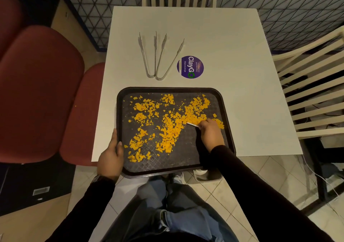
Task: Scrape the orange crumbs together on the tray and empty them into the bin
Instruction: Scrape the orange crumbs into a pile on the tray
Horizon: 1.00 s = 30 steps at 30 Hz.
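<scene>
With the left hand (110, 158) clamped on the tray (226, 111) rim and right fingers (203, 125) pinching a thin scraper (192, 124), scattered crumbs (167, 128) could flick onto the counter (232, 55) if swept hard.

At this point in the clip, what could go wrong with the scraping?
1. The dark rectangular plastic tray overhangs the white table's near edge; if the left hand loosens its grip on the rim, it may tip.
2. Orange crumbs lie close to the tray's right rim beside the right hand, so the thin white scraper could flick some over.
</scene>
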Available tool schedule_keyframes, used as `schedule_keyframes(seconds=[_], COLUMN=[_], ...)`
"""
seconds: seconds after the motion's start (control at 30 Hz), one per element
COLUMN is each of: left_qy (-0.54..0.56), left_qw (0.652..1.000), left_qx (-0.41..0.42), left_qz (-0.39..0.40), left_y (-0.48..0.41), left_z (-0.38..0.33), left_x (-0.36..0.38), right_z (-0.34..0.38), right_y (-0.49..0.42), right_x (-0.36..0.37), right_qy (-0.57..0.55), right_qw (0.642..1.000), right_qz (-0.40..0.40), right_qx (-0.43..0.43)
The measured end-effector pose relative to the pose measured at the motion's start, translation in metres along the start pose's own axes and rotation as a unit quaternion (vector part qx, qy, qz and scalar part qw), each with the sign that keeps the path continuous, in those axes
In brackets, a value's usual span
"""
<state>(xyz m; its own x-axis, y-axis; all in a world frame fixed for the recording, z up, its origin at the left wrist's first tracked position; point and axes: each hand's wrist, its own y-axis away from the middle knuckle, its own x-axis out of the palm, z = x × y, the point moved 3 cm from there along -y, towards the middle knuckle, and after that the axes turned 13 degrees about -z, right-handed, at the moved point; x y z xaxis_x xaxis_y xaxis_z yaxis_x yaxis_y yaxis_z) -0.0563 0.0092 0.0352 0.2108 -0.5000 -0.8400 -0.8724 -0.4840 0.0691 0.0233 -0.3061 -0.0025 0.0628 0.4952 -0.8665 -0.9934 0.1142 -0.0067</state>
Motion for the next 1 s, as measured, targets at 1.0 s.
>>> schedule_keyframes(seconds=[1.0], left_qy=[0.016], left_qw=[1.0], left_qx=[-0.01], left_qz=[-0.007], left_y=[-0.003], left_z=[-0.001], left_x=[-0.002], right_z=[0.001], right_y=[0.017], right_x=[-0.017], right_qy=[0.026], right_qw=[1.0], right_qz=[-0.01], right_qx=[0.01])
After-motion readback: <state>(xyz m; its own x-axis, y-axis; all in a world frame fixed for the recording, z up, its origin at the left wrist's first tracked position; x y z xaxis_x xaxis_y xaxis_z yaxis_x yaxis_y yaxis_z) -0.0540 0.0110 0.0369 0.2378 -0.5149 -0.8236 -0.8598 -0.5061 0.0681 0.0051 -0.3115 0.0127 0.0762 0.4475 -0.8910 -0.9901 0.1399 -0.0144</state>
